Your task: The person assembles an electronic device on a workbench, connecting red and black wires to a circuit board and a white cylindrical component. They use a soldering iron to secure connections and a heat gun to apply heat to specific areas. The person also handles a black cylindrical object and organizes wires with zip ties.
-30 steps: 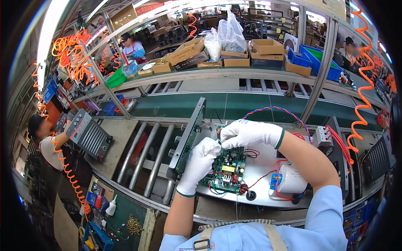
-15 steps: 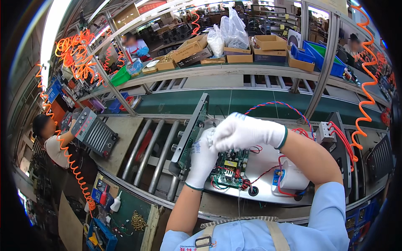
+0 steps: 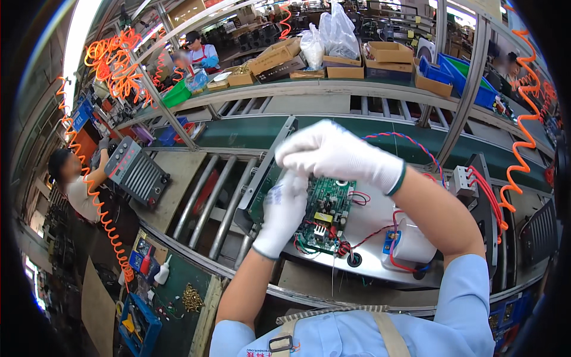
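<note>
My left hand [image 3: 286,205], in a white glove, is beside the upright dark front panel [image 3: 264,169] of an opened electrical unit. Its fingers are closed and point up under the right hand; what they hold is hidden. My right hand [image 3: 333,153], also gloved, arches just above it with fingers bent down and pressed together, and anything in them is out of sight. Below both hands a green circuit board [image 3: 327,205] lies on the unit's silver base plate [image 3: 372,229]. A white cylinder [image 3: 414,243] with red and blue leads stands at the right of that plate.
Metal rollers [image 3: 223,202] run left of the unit. Red cables [image 3: 485,193] rise at its right panel, near a coiled orange hose [image 3: 517,143]. Cartons [image 3: 389,53] line the far shelf. A co-worker [image 3: 77,178] handles another unit at left. Brass fittings [image 3: 191,297] lie lower left.
My right hand has risen slightly and shifted left, its fingers now over the left hand's fingertips. My left hand has tilted a little. The whole view has shifted slightly.
</note>
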